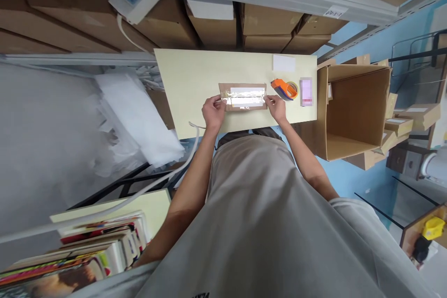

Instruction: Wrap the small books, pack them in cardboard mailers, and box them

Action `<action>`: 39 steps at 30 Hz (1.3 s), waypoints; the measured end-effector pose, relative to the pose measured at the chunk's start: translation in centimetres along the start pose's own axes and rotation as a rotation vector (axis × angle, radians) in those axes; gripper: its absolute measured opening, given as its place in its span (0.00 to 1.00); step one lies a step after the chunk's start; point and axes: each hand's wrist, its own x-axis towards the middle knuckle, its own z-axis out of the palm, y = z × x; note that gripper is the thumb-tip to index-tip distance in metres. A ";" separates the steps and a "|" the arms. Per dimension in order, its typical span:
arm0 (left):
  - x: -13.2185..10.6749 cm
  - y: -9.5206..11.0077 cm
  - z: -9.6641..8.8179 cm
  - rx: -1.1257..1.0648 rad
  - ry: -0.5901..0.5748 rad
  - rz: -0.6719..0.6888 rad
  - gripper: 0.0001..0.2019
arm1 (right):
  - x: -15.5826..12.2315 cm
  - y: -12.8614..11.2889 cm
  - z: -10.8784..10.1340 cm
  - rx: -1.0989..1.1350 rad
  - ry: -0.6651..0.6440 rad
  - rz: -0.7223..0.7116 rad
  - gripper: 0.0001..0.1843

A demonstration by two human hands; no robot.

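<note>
A flat brown cardboard parcel (242,96) with a white label and a strip of clear tape along its length lies on the pale yellow table (188,79). My left hand (213,111) grips the parcel's left end, fingers curled over the edge. At the right end, my right hand (277,106) presses its fingers down on the tape. An orange tape dispenser (284,89) sits just right of the parcel.
A phone (306,91) and a white card (284,63) lie on the table's right side. An open cardboard box (352,109) stands right of the table. White foam sheets (132,116) pile up at the left, books (87,251) lower left, boxed shelves behind.
</note>
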 end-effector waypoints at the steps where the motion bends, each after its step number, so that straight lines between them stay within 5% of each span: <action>1: 0.0 -0.1 0.0 0.001 -0.002 0.010 0.16 | -0.1 -0.1 0.1 -0.012 -0.001 -0.004 0.27; 4: -0.3 -0.1 0.1 0.039 -0.024 0.035 0.22 | -0.3 -0.5 0.3 -0.070 -0.013 -0.003 0.23; 10: -2.7 1.6 1.3 0.241 -0.066 0.091 0.57 | -0.8 -1.4 1.2 -0.190 -0.023 0.012 0.19; 16: -4.6 3.8 3.7 0.344 -0.019 0.046 0.65 | -1.1 -2.2 2.2 -0.341 -0.019 0.050 0.26; 20: -4.6 3.4 4.0 0.298 -0.002 0.041 0.66 | -1.1 -2.2 2.2 -0.329 -0.029 0.043 0.26; 27: -3.3 0.7 2.2 0.101 0.029 0.098 0.54 | -1.0 -1.9 1.4 -0.303 -0.084 0.025 0.23; 34: -3.7 1.6 2.8 0.137 -0.002 0.099 0.60 | -1.1 -2.1 1.5 -0.292 -0.070 0.035 0.24; 39: -3.8 1.4 2.8 0.112 0.001 0.110 0.53 | -1.1 -2.4 1.4 -0.301 -0.077 0.050 0.24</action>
